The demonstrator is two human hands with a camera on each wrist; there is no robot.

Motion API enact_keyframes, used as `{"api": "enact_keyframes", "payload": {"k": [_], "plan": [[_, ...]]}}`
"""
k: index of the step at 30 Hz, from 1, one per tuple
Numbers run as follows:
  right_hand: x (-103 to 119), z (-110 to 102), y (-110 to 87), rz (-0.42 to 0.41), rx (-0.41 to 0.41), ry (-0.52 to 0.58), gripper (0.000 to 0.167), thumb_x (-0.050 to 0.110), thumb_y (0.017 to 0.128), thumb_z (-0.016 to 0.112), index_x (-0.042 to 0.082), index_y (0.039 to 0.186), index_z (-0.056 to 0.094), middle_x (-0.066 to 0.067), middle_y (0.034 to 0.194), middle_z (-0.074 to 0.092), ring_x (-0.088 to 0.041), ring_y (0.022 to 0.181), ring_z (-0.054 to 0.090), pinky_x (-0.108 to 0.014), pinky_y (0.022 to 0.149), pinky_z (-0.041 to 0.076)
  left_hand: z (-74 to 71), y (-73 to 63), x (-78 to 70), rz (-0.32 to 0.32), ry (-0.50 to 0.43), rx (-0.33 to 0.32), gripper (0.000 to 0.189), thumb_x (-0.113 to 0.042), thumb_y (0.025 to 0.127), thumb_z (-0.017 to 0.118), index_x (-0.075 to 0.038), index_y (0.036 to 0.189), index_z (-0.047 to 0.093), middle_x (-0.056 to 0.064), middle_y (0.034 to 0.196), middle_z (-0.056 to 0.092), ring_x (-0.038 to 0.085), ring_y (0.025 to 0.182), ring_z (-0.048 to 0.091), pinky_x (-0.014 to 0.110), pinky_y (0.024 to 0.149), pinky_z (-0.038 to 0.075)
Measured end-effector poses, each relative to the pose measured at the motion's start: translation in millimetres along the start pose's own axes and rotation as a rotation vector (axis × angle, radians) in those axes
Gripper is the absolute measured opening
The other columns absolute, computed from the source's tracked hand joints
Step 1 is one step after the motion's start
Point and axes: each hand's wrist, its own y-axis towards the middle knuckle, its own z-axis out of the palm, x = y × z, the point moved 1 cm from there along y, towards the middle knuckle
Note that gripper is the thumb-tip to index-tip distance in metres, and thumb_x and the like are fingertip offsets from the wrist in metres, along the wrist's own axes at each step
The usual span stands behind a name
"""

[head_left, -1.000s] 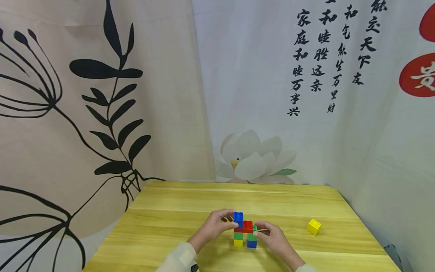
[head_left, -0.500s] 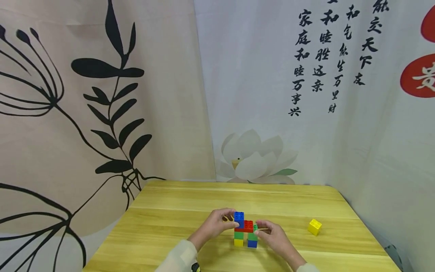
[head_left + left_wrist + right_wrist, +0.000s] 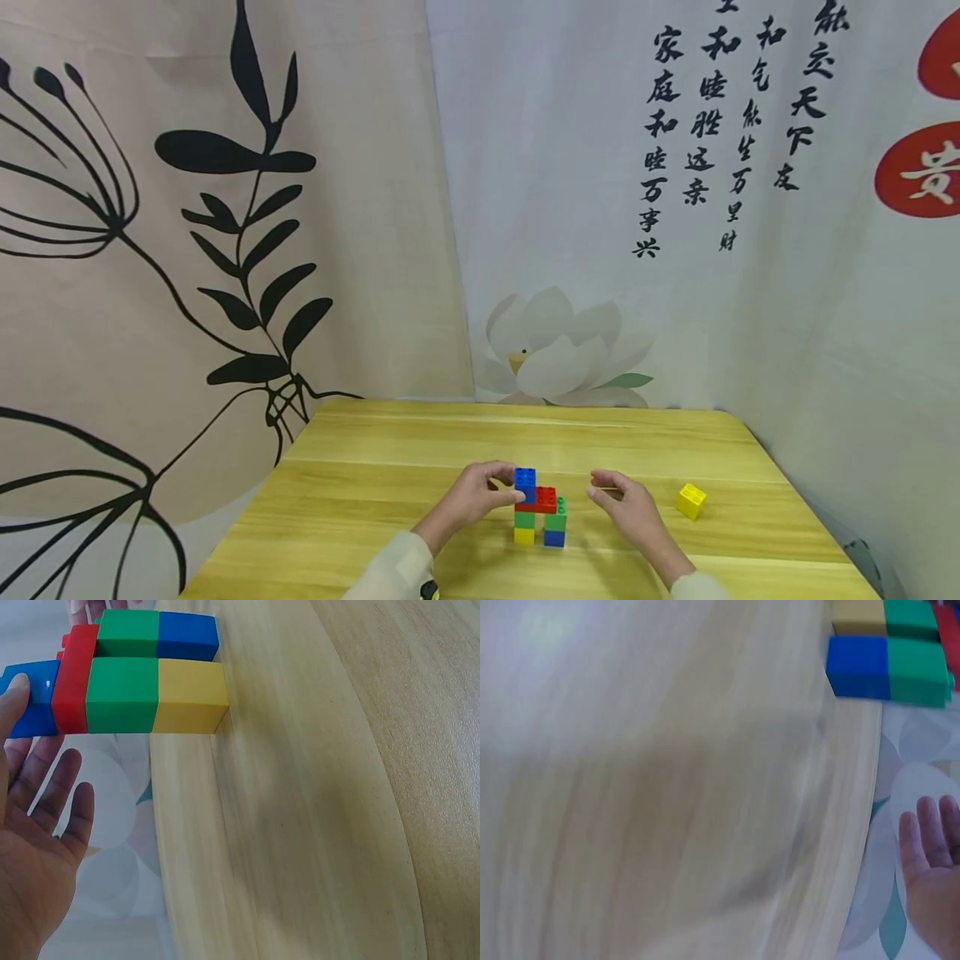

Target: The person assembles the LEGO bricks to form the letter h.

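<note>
My left hand (image 3: 472, 498) pinches the blue block (image 3: 525, 479) at the top left of a small stacked structure, its thumb on the near face. Under that block a red block (image 3: 546, 500) bridges two columns. The left column is a green block (image 3: 124, 695) over a yellow block (image 3: 192, 696). In the right column a green block (image 3: 916, 671) sits on a blue block (image 3: 859, 667), with green studs showing beside the red one. To the right of the structure, my right hand (image 3: 630, 510) is apart from it, fingers loosely bent and holding nothing.
A loose yellow block (image 3: 692, 501) lies on the wooden table (image 3: 420, 442), right of my right hand. Behind the table hangs a printed cloth (image 3: 390, 208) with plant drawings and characters.
My right hand has let go of the green block on the right column and moved away to the right. The left hand keeps its hold on the top blue block.
</note>
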Motion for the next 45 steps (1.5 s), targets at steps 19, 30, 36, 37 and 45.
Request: {"api": "enact_keyframes", "payload": {"k": [19, 30, 36, 37, 45], "plan": [[-34.3, -98.2, 13.4, 0.1, -0.192, -0.213, 0.068, 0.047, 0.1, 0.055, -0.004, 0.144, 0.043, -0.027, 0.145, 0.045, -0.043, 0.128, 0.044, -0.056, 0.099, 0.043, -0.1, -4.4, 1.3, -0.01, -0.015, -0.022, 0.03, -0.029, 0.088, 0.077, -0.014, 0.113, 0.072, -0.001, 0.101, 0.065, 0.018, 0.094, 0.059, 0.035, 0.081, 0.052], [-66.7, -120.6, 7.0, 0.272, -0.163, -0.173, 0.087, 0.058, 0.097, 0.052, -0.01, 0.148, 0.031, -0.034, 0.15, 0.031, -0.049, 0.131, 0.036, -0.058, 0.104, 0.037, 2.0, -2.7, 9.2, -0.021, -0.028, -0.032, 0.028, -0.031, 0.087, 0.078, -0.017, 0.11, 0.073, -0.004, 0.1, 0.066, 0.022, 0.096, 0.06, 0.033, 0.081, 0.052], [-88.0, -118.4, 4.8, 0.312, -0.15, -0.142, 0.089, 0.052, 0.095, 0.06, -0.015, 0.145, 0.029, -0.037, 0.147, 0.031, -0.053, 0.129, 0.035, -0.059, 0.103, 0.036, 3.1, -1.7, 9.8, -0.013, -0.04, -0.034, 0.029, -0.031, 0.087, 0.078, -0.016, 0.111, 0.073, -0.005, 0.1, 0.066, 0.022, 0.097, 0.06, 0.034, 0.082, 0.052], [-90.7, -117.2, 5.2, 0.315, -0.154, -0.137, 0.089, 0.051, 0.095, 0.062, -0.015, 0.145, 0.03, -0.037, 0.146, 0.031, -0.052, 0.13, 0.035, -0.059, 0.104, 0.036, 3.3, -1.7, 9.5, -0.014, -0.04, -0.035, 0.03, -0.031, 0.087, 0.078, -0.016, 0.111, 0.073, -0.005, 0.1, 0.066, 0.022, 0.097, 0.06, 0.034, 0.082, 0.052], [-101.9, -112.4, 6.0, 0.3, -0.138, -0.145, 0.09, 0.051, 0.093, 0.064, -0.018, 0.142, 0.032, -0.039, 0.141, 0.038, -0.052, 0.124, 0.043, -0.054, 0.097, 0.045, 4.5, -3.1, 6.0, -0.024, -0.036, -0.036, 0.031, -0.03, 0.088, 0.077, -0.014, 0.114, 0.073, -0.004, 0.1, 0.066, 0.023, 0.096, 0.06, 0.033, 0.08, 0.053]]}}
